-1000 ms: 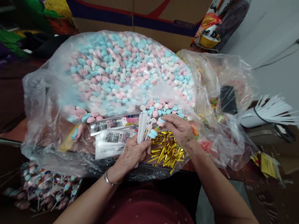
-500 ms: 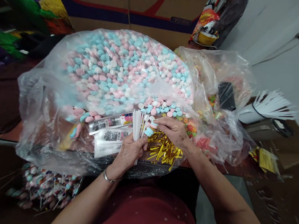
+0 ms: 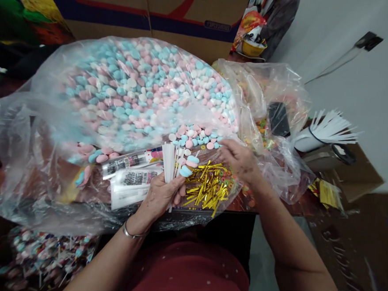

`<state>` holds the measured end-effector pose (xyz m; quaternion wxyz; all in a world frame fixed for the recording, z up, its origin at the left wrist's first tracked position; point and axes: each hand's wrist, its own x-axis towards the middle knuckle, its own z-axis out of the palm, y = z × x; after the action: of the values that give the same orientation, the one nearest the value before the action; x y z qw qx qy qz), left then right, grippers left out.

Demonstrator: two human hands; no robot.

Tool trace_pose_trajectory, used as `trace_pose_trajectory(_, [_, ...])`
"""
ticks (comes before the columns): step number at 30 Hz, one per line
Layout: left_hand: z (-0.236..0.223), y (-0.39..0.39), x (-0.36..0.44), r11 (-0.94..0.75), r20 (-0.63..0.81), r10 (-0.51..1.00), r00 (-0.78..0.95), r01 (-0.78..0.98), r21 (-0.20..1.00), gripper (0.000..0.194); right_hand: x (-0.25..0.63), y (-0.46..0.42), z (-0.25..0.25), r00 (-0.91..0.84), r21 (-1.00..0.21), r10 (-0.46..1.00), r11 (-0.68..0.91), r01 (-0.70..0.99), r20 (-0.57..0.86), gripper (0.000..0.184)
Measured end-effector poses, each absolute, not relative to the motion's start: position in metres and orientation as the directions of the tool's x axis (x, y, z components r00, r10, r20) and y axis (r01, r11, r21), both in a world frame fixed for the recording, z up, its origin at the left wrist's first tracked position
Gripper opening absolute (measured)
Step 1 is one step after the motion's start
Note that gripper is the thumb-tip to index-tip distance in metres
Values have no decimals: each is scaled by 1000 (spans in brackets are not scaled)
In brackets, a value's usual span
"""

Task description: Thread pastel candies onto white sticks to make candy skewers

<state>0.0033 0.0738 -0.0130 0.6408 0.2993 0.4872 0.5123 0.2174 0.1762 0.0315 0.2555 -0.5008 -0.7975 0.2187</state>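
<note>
If its grip loosens, the left hand (image 3: pixel 164 194), clutching white sticks (image 3: pixel 168 161) and a marshmallow skewer (image 3: pixel 190 164) above its thumb, could drop both onto gold twist ties (image 3: pixel 207 188); whether the right hand (image 3: pixel 239 161) holds anything, I cannot tell.

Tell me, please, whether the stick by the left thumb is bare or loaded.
Loaded: blue and pink candies sit stacked on the stick, just above the left hand.
</note>
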Motion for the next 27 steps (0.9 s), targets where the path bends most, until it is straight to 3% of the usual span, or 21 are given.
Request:
trace_pose_trajectory(3, [-13,73,3,300,-319,948,9,-364,882,38,243,191,40,-416,-274,905,423,864,86,23])
trace_pose_trajectory(6, [-12,74,3,318,-344,939,1,-381,868,36,248,191,36,-417,-11,907,417,909,-61,23])
trace_pose_trajectory(10, [-9,74,3,317,-350,936,-24,-372,873,32,236,182,28,-494,143,863,505,851,-107,21])
trace_pose_trajectory(15, [-11,72,2,311,-347,938,-30,-374,874,30,229,181,25,-505,119,860,511,852,-77,21])
trace_pose_trajectory(21, [-12,72,3,319,-355,935,-25,-380,868,31,243,183,33,-456,-176,890,447,877,-16,18])
trace_pose_trajectory(27, [-9,72,3,320,-361,932,-36,-386,865,28,251,181,32,-565,-247,808,520,818,-170,18])
